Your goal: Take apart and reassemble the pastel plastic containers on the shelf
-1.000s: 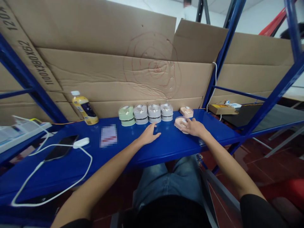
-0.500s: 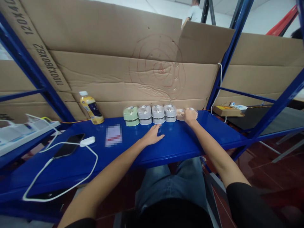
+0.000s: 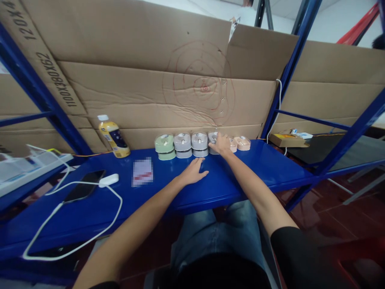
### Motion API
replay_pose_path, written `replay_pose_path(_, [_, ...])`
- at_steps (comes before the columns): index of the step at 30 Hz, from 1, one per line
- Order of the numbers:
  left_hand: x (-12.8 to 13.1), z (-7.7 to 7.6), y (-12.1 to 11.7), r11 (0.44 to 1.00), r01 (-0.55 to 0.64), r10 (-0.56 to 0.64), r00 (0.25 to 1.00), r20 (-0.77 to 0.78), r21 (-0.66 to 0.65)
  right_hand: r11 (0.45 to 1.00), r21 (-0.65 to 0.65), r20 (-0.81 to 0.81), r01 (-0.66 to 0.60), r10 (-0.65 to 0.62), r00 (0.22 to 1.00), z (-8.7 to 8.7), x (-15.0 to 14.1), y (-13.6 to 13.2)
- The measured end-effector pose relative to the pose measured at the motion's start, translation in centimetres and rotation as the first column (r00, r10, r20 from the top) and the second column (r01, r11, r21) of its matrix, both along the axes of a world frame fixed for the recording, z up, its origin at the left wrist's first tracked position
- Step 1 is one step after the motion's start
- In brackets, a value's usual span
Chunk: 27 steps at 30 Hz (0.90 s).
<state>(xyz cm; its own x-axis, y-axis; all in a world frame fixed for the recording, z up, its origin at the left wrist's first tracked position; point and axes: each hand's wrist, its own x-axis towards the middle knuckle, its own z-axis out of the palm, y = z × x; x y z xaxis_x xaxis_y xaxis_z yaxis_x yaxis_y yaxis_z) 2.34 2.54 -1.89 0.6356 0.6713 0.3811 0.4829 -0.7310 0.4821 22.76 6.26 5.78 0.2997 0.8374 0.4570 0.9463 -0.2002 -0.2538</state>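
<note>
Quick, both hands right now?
Left hand: open, flat on the blue shelf, holding nothing.
Right hand: resting on a grey container; grip cannot be told.

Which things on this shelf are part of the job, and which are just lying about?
Job: right hand, fingers on the rightmost grey case; left hand, flat on the shelf; row of round two-tier cases in green, grey and pink.

Lying about: plastic bottle; phone; white cable; blurred card; power strip.

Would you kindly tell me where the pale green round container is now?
In the head view, the pale green round container stands leftmost in the row on the blue metal shelf, beside a grey container.
</note>
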Motion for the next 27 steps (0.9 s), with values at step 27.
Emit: replay_pose_path(27, [-1.3,1.2,0.9,0.994,0.076,-0.058,0.98,0.189,-0.085,0.537,0.091,-0.367,-0.839,0.801,0.473,-2.8,2.6,-6.7])
